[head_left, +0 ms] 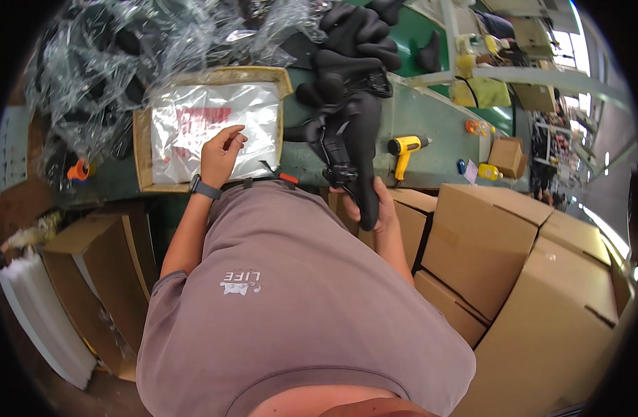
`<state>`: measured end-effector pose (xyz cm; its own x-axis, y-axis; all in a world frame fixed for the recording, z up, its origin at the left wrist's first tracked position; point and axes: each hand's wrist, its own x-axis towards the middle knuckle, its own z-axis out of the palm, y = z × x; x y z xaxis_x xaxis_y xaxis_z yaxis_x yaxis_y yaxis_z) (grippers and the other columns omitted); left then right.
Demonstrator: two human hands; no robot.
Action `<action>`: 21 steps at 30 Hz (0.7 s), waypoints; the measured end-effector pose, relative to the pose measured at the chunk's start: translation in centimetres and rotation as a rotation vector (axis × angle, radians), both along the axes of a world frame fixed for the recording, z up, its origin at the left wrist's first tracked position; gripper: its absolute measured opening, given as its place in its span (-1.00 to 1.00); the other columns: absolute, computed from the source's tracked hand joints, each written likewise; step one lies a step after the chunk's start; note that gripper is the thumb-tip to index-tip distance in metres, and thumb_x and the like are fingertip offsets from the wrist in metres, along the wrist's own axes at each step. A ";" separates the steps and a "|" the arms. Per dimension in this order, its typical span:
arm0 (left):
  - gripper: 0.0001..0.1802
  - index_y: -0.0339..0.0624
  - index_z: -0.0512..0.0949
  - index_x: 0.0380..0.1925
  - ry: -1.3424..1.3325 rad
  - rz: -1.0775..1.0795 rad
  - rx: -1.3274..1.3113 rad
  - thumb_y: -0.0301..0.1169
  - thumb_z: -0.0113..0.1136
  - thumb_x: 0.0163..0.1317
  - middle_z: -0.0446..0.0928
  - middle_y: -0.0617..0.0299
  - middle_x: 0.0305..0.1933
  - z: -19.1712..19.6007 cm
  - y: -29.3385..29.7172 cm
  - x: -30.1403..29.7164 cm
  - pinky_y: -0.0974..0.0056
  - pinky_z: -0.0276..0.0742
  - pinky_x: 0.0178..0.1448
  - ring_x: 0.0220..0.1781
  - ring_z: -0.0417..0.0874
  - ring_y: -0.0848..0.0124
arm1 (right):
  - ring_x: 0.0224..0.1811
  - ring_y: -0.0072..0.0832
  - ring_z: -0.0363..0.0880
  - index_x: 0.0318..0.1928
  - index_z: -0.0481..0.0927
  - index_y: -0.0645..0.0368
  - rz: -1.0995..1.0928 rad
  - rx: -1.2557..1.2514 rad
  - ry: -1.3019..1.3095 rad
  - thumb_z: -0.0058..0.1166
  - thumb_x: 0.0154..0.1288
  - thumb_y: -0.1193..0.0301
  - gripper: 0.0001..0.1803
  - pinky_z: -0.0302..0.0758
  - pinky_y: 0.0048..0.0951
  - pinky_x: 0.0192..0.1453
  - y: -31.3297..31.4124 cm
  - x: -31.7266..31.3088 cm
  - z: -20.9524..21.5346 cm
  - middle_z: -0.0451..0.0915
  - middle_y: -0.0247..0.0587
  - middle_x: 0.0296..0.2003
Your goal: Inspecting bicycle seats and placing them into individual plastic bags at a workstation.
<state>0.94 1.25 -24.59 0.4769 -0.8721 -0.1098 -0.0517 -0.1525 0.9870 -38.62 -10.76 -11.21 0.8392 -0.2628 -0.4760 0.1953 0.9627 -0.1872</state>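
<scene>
A black bicycle saddle [364, 139] hangs over the front edge of the bench, its narrow nose pointing toward me. My right hand [385, 208] is closed round that nose, and the saddle's underside with its rails faces left. Over a shallow cardboard box [140, 149] my left hand [220, 154] hovers with nothing in it, fingers loosely bent and apart. Inside the box lies a stack of clear plastic bags [256, 111] with red print. Several more black saddles [357, 35] are heaped behind the held one.
Saddles wrapped in clear plastic [124, 62] pile up at the back left. A yellow heat gun [406, 149] rests on the green bench [437, 115] at right. Cardboard cartons [486, 243] stand at my right, others [89, 243] at my left. An orange tape roll [77, 171] sits far left.
</scene>
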 end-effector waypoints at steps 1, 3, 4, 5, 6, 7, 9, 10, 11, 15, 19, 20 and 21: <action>-0.70 -0.23 0.76 0.26 0.020 -0.010 -0.022 -0.44 0.32 0.63 0.89 0.13 -0.08 0.5 -0.7 0.0 0.28 0.77 0.07 -0.06 0.89 0.43 | -0.22 -0.37 0.67 0.70 0.27 0.32 -0.166 -0.039 -0.030 0.53 0.42 0.06 0.07 0.67 -0.31 -0.27 1.9 3.3 3.9 0.62 0.42 0.27; -0.69 -0.24 0.75 0.27 0.025 -0.009 -0.064 -0.43 0.34 0.63 0.89 0.11 -0.04 2.7 -2.5 -0.1 0.25 0.78 0.09 -0.03 0.89 0.41 | -0.23 -0.38 0.65 0.70 0.25 0.33 -0.071 -0.248 -0.133 0.42 0.51 0.04 0.01 0.65 -0.34 -0.31 2.1 4.7 4.6 0.57 0.41 0.33; -0.69 -0.24 0.75 0.27 0.018 -0.004 -0.075 -0.43 0.34 0.63 0.89 0.11 -0.04 4.3 -3.4 -0.5 0.25 0.78 0.09 -0.03 0.89 0.41 | -0.23 -0.39 0.63 0.70 0.24 0.34 0.046 -0.437 -0.238 0.31 0.60 0.01 -0.05 0.62 -0.38 -0.35 2.0 5.4 4.9 0.52 0.40 0.39; -0.69 -0.24 0.74 0.27 -0.050 0.118 -0.144 -0.43 0.35 0.62 0.89 0.10 -0.01 6.3 -4.2 -1.2 0.24 0.78 0.10 0.00 0.88 0.40 | -0.26 -0.39 0.61 0.70 0.23 0.27 0.062 -0.438 -0.141 0.35 0.57 0.02 -0.04 0.61 -0.43 -0.37 1.8 6.5 5.6 0.56 0.25 0.37; -0.68 -0.24 0.74 0.28 -0.114 0.241 -0.214 -0.43 0.36 0.62 0.88 0.09 0.02 8.3 -4.9 -2.1 0.23 0.78 0.11 0.03 0.88 0.39 | -0.26 -0.39 0.61 0.70 0.23 0.27 0.066 -0.447 -0.147 0.35 0.57 0.02 -0.04 0.61 -0.43 -0.37 1.7 7.1 5.4 0.56 0.25 0.37; -0.69 -0.24 0.72 0.25 -0.210 0.313 -0.313 -0.48 0.37 0.57 0.85 0.07 0.08 10.7 -5.5 -3.0 0.14 0.75 0.17 0.12 0.86 0.25 | -0.29 -0.43 0.60 0.74 0.14 0.24 -0.011 -0.258 -0.101 0.37 0.56 0.03 0.01 0.60 -0.46 -0.41 1.8 7.4 5.0 0.54 0.19 0.36; -0.58 -0.19 0.73 0.12 -0.529 0.317 -0.567 -0.61 0.50 0.23 0.78 0.08 0.18 14.5 -5.2 -4.5 -0.02 0.65 0.30 0.23 0.77 -0.04 | -0.01 -0.34 0.68 0.78 0.08 0.14 -0.017 0.127 -0.545 0.35 0.59 0.09 0.00 0.78 -0.30 -0.04 0.8 9.6 1.7 0.54 0.00 0.34; -0.49 -0.15 0.74 0.09 -0.495 0.085 -0.723 -0.61 0.53 0.06 0.78 0.11 0.20 16.5 -5.0 -5.2 -0.04 0.66 0.34 0.25 0.78 0.00 | -0.01 -0.34 0.68 0.78 0.08 0.14 0.017 0.128 -0.551 0.35 0.59 0.09 0.00 0.78 -0.30 -0.04 1.6 11.1 1.3 0.54 0.00 0.34; -0.49 -0.11 0.74 0.08 -0.567 -0.186 -0.821 -0.50 0.57 0.04 0.78 0.13 0.19 18.6 -5.1 -6.1 -0.06 0.67 0.37 0.27 0.79 0.05 | 0.18 -0.27 0.60 0.73 0.17 0.14 -0.088 -0.277 -0.241 0.29 0.61 0.04 -0.08 0.58 -0.18 0.25 3.4 11.7 1.4 0.57 -0.04 0.34; -0.47 -0.08 0.80 0.16 -0.750 -0.777 -0.754 0.06 0.37 0.42 0.71 0.12 0.40 21.7 -3.9 -9.5 -0.22 0.19 0.84 0.61 0.57 0.12 | 0.35 -0.20 0.48 0.62 0.33 0.17 -0.136 -0.817 0.143 0.14 0.65 -0.11 -0.18 0.26 -0.05 0.56 5.5 12.5 2.6 0.63 -0.09 0.24; -0.59 -0.10 0.80 0.05 -0.966 -0.469 -0.654 -0.06 0.40 0.40 0.69 0.09 0.41 22.9 -7.5 -4.7 -0.22 0.20 0.82 0.62 0.55 0.07 | -0.47 -0.39 0.64 0.65 0.28 0.20 0.232 0.271 -0.585 -0.06 0.70 -0.36 -0.04 0.63 -0.47 -0.43 3.4 12.7 4.1 0.58 0.01 -0.18; -0.62 -0.10 0.79 0.07 -1.042 -0.367 -0.610 -0.11 0.38 0.43 0.68 0.08 0.42 22.8 -8.3 -2.8 -0.26 0.22 0.80 0.64 0.53 0.04 | -0.76 -0.62 0.29 0.68 0.22 0.23 0.203 0.268 -0.423 -0.12 0.68 -0.45 0.05 0.15 -0.62 -0.76 4.0 13.3 5.9 0.42 -0.12 -0.37; -0.60 -0.07 0.77 0.16 -1.033 -0.270 -0.528 -0.12 0.36 0.45 0.71 0.04 0.38 22.1 -8.8 -1.1 -0.20 0.36 0.73 0.59 0.58 -0.01 | -0.75 -0.61 0.33 0.70 0.13 0.27 0.210 0.295 -0.417 -0.07 0.66 -0.44 0.10 0.21 -0.61 -0.75 4.3 12.8 5.2 0.44 -0.13 -0.39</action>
